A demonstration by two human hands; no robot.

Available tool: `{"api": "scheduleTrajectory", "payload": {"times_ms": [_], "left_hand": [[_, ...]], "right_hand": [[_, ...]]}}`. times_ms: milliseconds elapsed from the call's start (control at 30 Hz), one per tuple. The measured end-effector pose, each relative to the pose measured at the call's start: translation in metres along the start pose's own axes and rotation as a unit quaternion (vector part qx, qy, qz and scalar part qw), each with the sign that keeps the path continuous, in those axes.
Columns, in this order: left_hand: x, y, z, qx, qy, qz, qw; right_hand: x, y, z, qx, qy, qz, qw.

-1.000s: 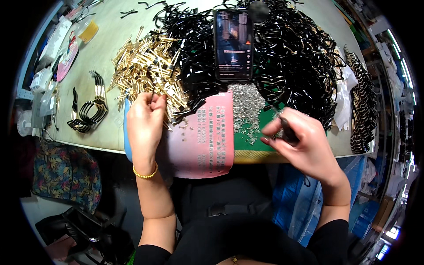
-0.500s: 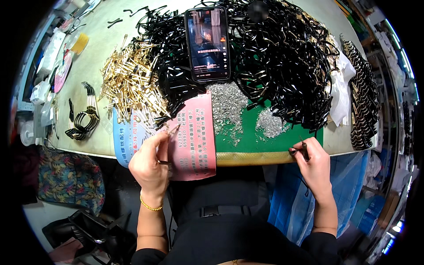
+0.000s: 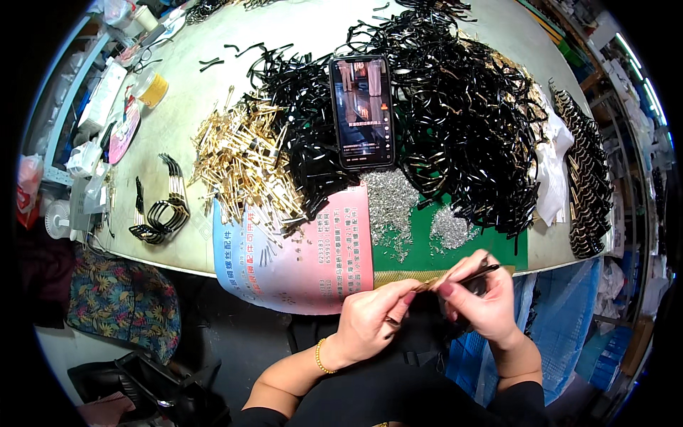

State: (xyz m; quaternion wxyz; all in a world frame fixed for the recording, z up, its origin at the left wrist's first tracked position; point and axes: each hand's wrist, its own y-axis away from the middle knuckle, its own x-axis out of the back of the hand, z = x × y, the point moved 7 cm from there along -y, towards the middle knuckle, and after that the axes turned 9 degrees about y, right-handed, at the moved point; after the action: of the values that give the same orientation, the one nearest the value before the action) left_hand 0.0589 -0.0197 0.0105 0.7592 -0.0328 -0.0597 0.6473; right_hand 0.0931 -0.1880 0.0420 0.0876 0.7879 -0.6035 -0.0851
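Clearly, the left hand point(image 3: 370, 320) has its fingers closed on a gold piece point(image 3: 427, 287), mostly hidden, its tip at the right hand point(image 3: 491, 304), whose fingers pinch a dark rod point(image 3: 489, 270), partly covered, by the near edge of the table point(image 3: 178, 114).

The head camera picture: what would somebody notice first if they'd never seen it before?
Probably the huge heap of shiny black pieces across the back of the table, with a lit phone near its middle. Left of the phone, a pile of golden pieces gleams. At the table's front edge, the left hand and right hand come together.
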Motion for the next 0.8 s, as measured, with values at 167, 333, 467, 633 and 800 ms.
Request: {"api": "scheduleTrajectory", "payload": {"times_ms": [167,333,467,633,800], "left_hand": [[-0.002,-0.003,0.001,-0.022,0.016,-0.024,0.999],[-0.016,-0.004,-0.001,0.013,0.033,-0.061,0.997],[-0.029,-0.003,0.000,-0.018,-0.065,-0.126,0.990],[-0.015,-0.001,-0.010,0.010,-0.103,-0.106,0.989],[-0.002,-0.010,-0.021,0.109,0.010,-0.018,0.994]], "right_hand": [[0.005,-0.005,-0.002,-0.023,0.018,0.024,0.999],[0.009,0.003,0.002,-0.033,0.037,-0.003,0.999],[0.011,0.010,0.001,0.004,0.142,-0.029,0.989],[0.043,0.009,-0.001,0.018,0.513,-0.072,0.855],[0.034,-0.002,-0.004,0.072,0.682,-0.115,0.719]]}}
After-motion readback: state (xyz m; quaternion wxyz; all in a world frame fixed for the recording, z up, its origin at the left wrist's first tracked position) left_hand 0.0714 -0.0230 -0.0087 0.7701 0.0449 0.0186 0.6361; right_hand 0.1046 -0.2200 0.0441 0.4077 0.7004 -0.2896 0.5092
